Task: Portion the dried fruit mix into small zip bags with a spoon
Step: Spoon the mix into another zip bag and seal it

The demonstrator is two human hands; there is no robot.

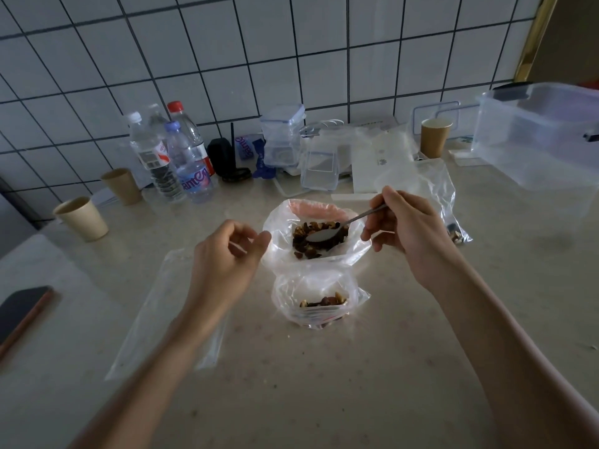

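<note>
A large clear bag of dried fruit mix stands open at the middle of the counter. My right hand pinches the handle of a metal spoon, whose bowl lies in the mix. My left hand hovers just left of the large bag, fingers loosely curled, holding nothing. In front of the large bag stands a small zip bag, open, with a little mix at its bottom. An empty clear bag lies flat under my left forearm. Another small bag with some mix lies to the right.
Water bottles, paper cups and clear plastic boxes line the tiled wall. A big clear container sits at the right. A phone lies at the left edge.
</note>
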